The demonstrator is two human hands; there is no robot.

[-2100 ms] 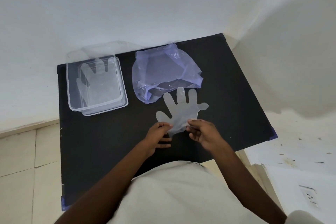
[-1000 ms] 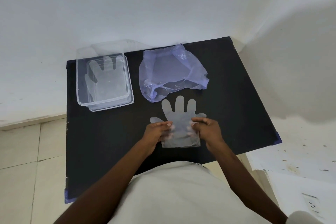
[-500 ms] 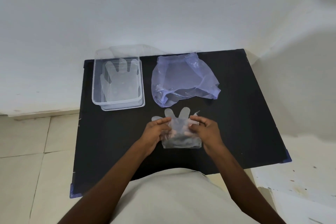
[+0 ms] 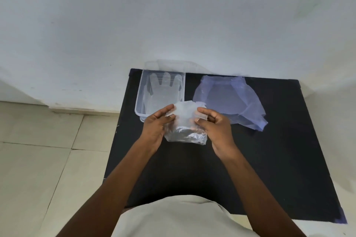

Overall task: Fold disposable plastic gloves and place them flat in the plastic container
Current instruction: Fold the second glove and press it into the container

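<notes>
Between both hands, folded glove (image 4: 184, 121), lengthwise toward wall

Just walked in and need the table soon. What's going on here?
A person is folding a clear plastic glove, gripped between the left hand and right hand over a black table. One glove lies in the clear container already; a bluish plastic bag sits beside it.

You wear a light beige top (image 4: 173, 217), plain and without print. Your forearms are bare, no sleeves reach them. Your left hand (image 4: 154, 127) and right hand (image 4: 215, 127) carry no rings, watch or gloves.
</notes>
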